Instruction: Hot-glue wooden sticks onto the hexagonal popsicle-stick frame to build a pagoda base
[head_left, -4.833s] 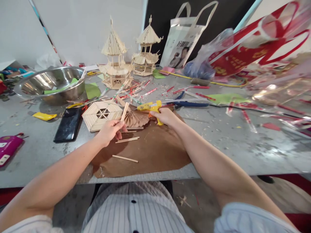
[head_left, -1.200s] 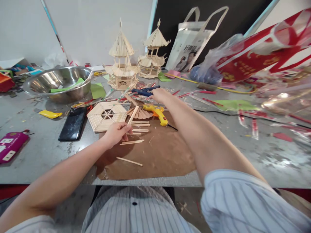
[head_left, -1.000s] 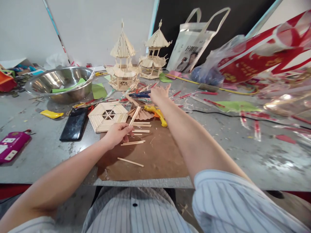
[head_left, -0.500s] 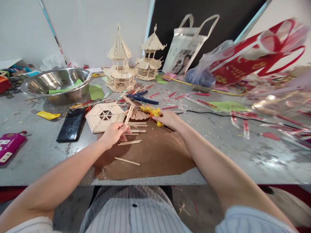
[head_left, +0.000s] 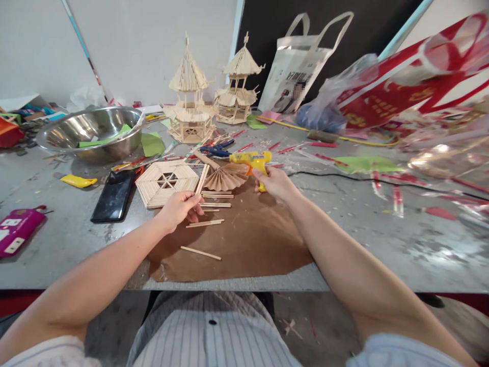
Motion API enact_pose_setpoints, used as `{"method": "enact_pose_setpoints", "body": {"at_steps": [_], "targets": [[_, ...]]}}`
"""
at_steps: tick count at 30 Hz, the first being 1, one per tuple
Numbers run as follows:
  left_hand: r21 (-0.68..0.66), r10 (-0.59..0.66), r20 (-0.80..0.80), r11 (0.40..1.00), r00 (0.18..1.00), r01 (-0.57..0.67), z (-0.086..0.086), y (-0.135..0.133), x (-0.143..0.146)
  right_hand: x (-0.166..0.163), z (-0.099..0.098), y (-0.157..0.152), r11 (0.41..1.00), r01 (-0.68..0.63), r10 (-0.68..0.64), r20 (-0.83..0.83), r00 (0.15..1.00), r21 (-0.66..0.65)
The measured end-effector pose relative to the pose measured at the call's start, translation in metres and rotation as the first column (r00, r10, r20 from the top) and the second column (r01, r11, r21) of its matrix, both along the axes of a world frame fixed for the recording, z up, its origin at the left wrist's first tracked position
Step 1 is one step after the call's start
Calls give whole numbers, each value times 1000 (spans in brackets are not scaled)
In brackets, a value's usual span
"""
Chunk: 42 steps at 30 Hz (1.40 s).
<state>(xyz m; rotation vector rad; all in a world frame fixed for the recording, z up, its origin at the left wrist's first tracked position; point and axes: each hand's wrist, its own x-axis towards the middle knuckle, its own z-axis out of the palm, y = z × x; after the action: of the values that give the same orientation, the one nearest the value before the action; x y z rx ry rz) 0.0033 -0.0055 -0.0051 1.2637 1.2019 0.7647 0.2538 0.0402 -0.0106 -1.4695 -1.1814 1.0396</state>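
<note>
My left hand (head_left: pixel 179 208) is closed on a short wooden stick (head_left: pixel 201 180) that points up and away, just in front of a hexagonal stick panel (head_left: pixel 165 181). My right hand (head_left: pixel 275 183) grips the handle of a yellow glue gun (head_left: pixel 251 161), lifted off the table with its nozzle pointing left. A brown fan-shaped stick piece (head_left: pixel 226 176) lies between the hands on a brown paper sheet (head_left: pixel 248 239). Several loose sticks (head_left: pixel 208 208) lie near my left hand, and one more stick (head_left: pixel 200 252) lies closer to me.
Two stick pagoda models (head_left: pixel 190 99) stand at the back. A steel bowl (head_left: pixel 89 132) sits left, with a black phone (head_left: pixel 113 194) and a purple case (head_left: pixel 17 230) nearer. Blue scissors (head_left: pixel 217 149), a white bag (head_left: pixel 301 66) and red plastic wrapping (head_left: pixel 405 86) crowd the right.
My right hand reached out to the blue scissors, came back, took up the yellow glue gun and raised it. My left hand kept hold of its stick.
</note>
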Motion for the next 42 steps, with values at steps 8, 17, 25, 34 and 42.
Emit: {"method": "enact_pose_setpoints", "body": {"at_steps": [8,17,25,34,42], "targets": [[-5,-6,15,1000,1000,6,-2,2,-1,1,1,-4,992,-56,77,-185,980,115],[-9,-12,47,1000,999,12,-2,1,-2,-19,19,-33,927,-297,323,-81,943,229],[-5,-24,76,1000,997,24,-4,3,-4,-27,15,-41,913,-361,346,108,932,192],[-18,-21,68,1000,997,22,-1,1,-2,-28,3,-41,895,-376,293,316,902,242],[-16,-23,56,1000,998,24,-2,2,-3,-31,1,-43,905,-371,269,395,878,207]]}}
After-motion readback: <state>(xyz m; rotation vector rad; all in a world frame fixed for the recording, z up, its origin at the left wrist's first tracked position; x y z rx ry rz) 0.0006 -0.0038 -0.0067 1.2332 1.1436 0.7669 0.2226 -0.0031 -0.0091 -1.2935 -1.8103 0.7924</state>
